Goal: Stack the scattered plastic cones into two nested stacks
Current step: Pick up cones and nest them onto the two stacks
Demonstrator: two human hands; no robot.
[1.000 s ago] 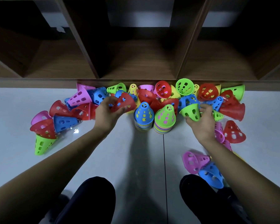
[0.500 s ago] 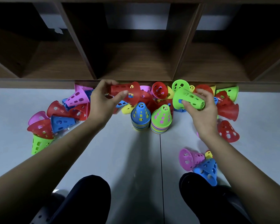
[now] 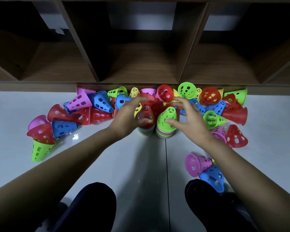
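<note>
Red cone (image 3: 145, 114) in curled left hand (image 3: 126, 118); right hand (image 3: 191, 119) slack over green cone (image 3: 167, 114).

The floor (image 3: 132, 164) was pale grey tile with a thin line down the middle, and it ran up to the foot of a brown wooden shelf (image 3: 32, 87). Two piles of cones stood on it side by side, the left stack (image 3: 145, 130) with a top red cone (image 3: 145, 114) and the right stack (image 3: 164, 133) with a top green cone (image 3: 168, 114). Loose cones (image 3: 100, 102) in red, blue, green, pink and yellow lay tipped over in a heap along the shelf, while a pink cone (image 3: 197, 164) and a blue cone (image 3: 212, 179) lay touching each other, apart from the heap.
</note>
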